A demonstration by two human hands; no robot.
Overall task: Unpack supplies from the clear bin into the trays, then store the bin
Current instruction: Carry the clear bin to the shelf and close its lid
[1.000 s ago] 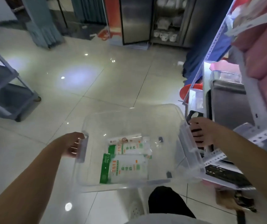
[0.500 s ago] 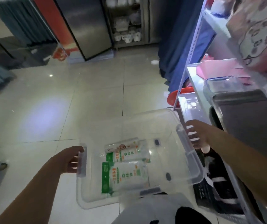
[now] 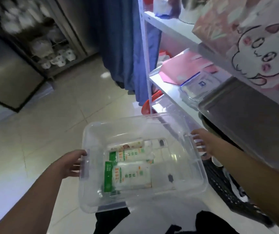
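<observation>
I carry the clear bin (image 3: 186, 188) in front of me, above the tiled floor. My left hand (image 3: 70, 163) grips its left handle and my right hand (image 3: 203, 143) grips its right handle. Inside, on the bin's bottom, lie white and green supply packs (image 3: 128, 174), one behind the other, with a third smaller pack (image 3: 127, 146) at the back. A grey metal tray (image 3: 247, 119) sits on the shelf to my right, just beyond my right hand.
A white shelving rack (image 3: 165, 26) stands at my right, holding a pink folder (image 3: 181, 68), a zip bag (image 3: 199, 85) and a rabbit-print box (image 3: 257, 41). A blue curtain (image 3: 123, 39) hangs ahead. A steel cabinet (image 3: 8, 73) with white cups stands at the far left. A black basket (image 3: 223, 186) sits low on the right.
My view has swung right towards the shelving rack, which now fills the right side. The bin has moved closer to the rack with both hands still on its handles.
</observation>
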